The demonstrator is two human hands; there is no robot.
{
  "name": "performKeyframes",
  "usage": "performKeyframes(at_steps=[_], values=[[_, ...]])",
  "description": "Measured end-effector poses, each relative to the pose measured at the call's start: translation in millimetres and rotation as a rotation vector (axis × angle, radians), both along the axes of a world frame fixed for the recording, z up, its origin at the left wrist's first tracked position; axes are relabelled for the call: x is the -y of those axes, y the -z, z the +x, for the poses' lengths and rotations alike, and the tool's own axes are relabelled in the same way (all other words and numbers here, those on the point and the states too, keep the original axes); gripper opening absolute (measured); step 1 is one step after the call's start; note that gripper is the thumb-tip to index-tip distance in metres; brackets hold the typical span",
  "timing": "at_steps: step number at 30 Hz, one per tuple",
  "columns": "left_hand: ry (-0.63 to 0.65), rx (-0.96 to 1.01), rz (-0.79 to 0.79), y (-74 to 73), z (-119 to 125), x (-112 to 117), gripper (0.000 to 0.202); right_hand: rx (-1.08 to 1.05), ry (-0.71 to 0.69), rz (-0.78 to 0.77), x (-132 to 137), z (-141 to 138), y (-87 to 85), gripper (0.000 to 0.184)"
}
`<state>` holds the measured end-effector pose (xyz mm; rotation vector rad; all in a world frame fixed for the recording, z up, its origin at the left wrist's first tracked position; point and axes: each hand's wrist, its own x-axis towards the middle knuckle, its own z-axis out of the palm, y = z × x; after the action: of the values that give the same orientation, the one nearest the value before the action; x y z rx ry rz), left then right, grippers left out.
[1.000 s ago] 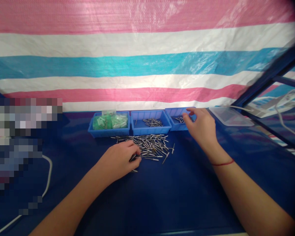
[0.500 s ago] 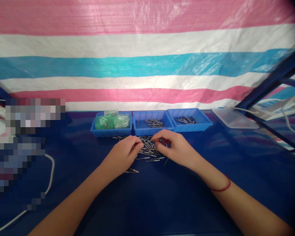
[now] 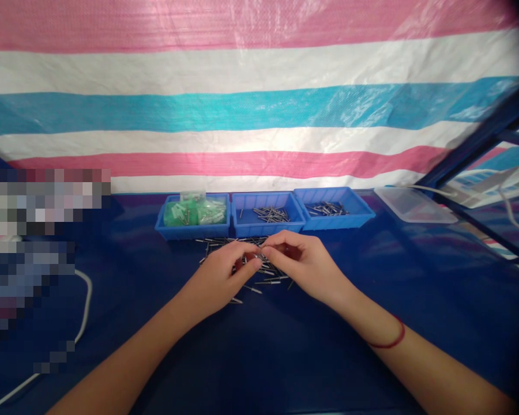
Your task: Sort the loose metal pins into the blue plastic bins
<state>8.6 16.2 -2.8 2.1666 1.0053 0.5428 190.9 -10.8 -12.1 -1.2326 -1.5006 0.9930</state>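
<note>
While a messy pile of metal pins lies in the middle of the shiny blue table, two bare hands are over it, with their fingertips very near each other; take the pile as the middle of the clock; the left hand has its arm toward 8 o'clock, and its thumb and pointing finger curl in with a small gap showing between them; the right hand has its arm toward 4 o'clock, a thin red string round the wrist, and its thumb and pointing finger bent close at the tips; I cannot tell if either hand is pinching a pin, because the tips are too small to see well; a few loose pins lie near 6 o'clock; the left blue bin, at 11 o'clock, has a green bag and a clear bag in it; the middle blue bin, near 12 o'clock, and the right blue bin, at 2 o'clock, both have pins inside; a flat see-through piece lies farther out, between 2 and 3 o'clock; a white cord bends between 8 and 9 o'clock; a big striped sheet hangs at 12 o'clock
</note>
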Motion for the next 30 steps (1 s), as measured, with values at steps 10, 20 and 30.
performKeyframes(at_steps=[10, 20, 30], values=[[-0.108, 0.058, 0.095, 4.3, 0, -3, 0.014, 0.141, -0.004, 0.095, 1, 0, 1.6, 0.011], [-0.152, 0.040, 0.148, -3.2, -1, -2, 0.018, 0.391, -0.102, 0.245, -1, 5, -1.1, 0.017], [0.073, -0.098, 0.217, -8.1, -8, -1, 0.023, -0.296, 0.224, -0.095, -15, 18, 0.3, 0.023]])
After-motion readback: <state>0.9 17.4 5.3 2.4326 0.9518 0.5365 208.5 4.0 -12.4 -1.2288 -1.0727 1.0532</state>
